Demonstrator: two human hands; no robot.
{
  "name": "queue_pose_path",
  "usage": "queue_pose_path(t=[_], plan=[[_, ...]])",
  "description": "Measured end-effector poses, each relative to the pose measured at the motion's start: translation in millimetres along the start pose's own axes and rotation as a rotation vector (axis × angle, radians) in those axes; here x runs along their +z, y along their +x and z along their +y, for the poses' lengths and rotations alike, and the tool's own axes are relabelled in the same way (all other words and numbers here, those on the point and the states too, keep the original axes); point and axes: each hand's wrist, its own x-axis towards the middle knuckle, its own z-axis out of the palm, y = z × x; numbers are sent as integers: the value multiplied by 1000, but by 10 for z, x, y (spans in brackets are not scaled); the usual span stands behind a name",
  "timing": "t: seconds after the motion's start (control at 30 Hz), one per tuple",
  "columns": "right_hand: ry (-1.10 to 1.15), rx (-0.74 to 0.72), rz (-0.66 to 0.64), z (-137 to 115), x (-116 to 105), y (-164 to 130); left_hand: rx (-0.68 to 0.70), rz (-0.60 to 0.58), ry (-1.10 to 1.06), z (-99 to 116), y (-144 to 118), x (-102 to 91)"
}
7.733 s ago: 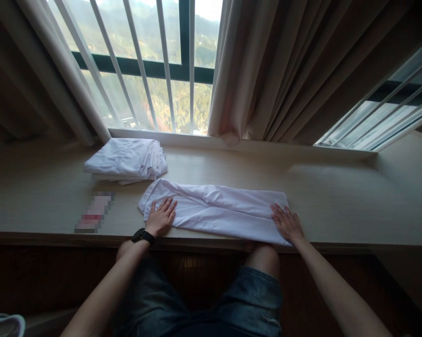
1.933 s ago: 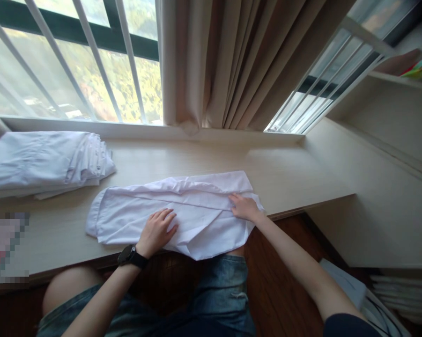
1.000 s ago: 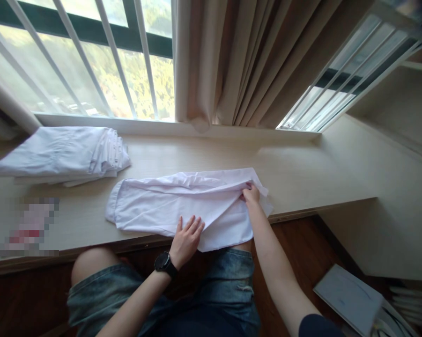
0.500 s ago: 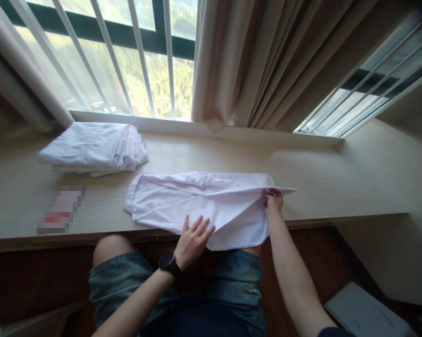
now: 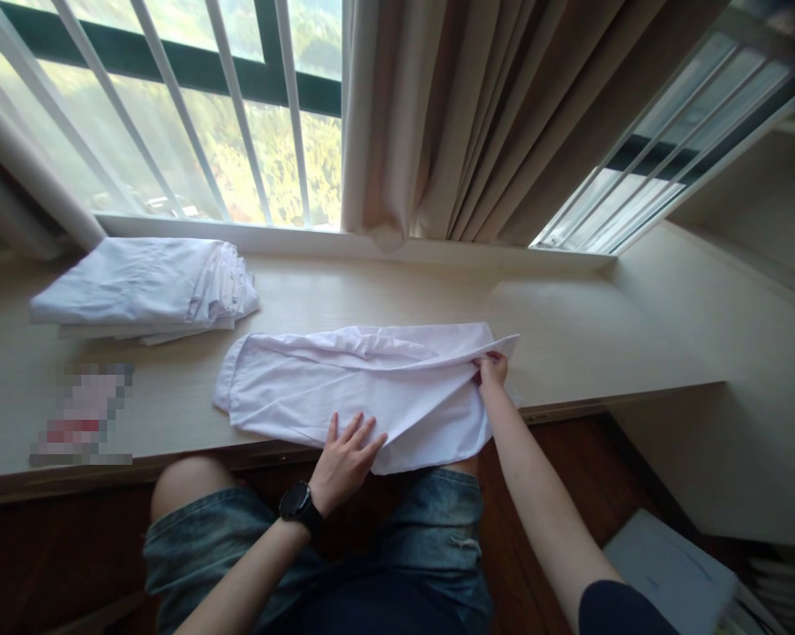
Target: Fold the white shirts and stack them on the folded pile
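You sit at a pale wooden bench (image 5: 569, 344) running under a barred window (image 5: 191, 115), with beige curtains (image 5: 476, 115) hanging at the middle. One white garment (image 5: 344, 388) lies spread at the bench's near edge, its lower hem drooping over your knees. One stack of folded white cloth (image 5: 138, 291) sits to the left near the window. Your left hand (image 5: 345, 459) rests flat and open on the garment's near edge; your right hand (image 5: 491, 369) pinches its right corner, lifted slightly.
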Motion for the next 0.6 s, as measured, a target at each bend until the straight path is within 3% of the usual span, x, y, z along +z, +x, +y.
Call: queue_pose_path(t=[0.1,0.23,0.37,0.6], plan=[[-128,-62,93,-22,34,36,9,-8,6,-2,17,-41],[-363,-137,219,-4,-107,35,18,-11,6,-13,26,-67],[-469,-66,215,53,-297,35,21,-22,6,-17,34,-79],[-514,12,189,-7,-392,247,37,-25,3,-27,48,-120]])
